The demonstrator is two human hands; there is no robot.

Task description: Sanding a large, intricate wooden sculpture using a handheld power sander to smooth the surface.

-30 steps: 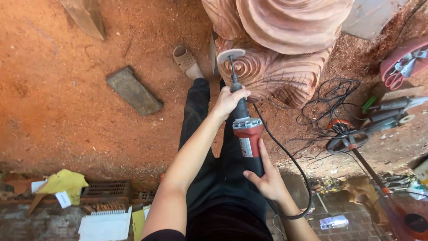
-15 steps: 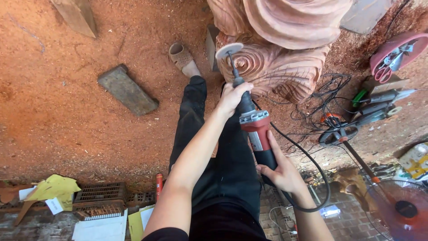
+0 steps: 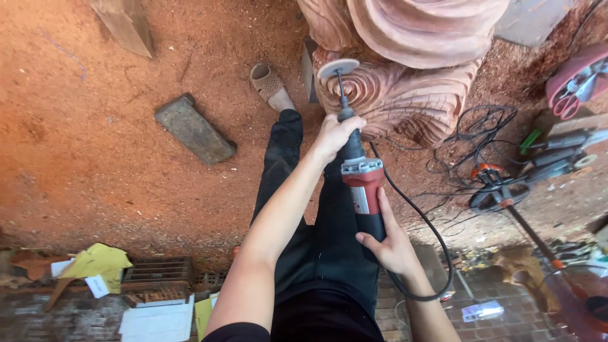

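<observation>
Both the left hand (image 3: 335,134) and right hand (image 3: 387,244) grip the red grinder (image 3: 361,183), whose disc (image 3: 337,67) could easily gouge the wood carving (image 3: 405,95) if it slips.

Both arms are bare, with no sleeves down to the left hand (image 3: 335,134) and right hand (image 3: 387,244). The person wears black trousers (image 3: 316,253) (dusty near the ankle) and a tan slipper (image 3: 268,84).
</observation>
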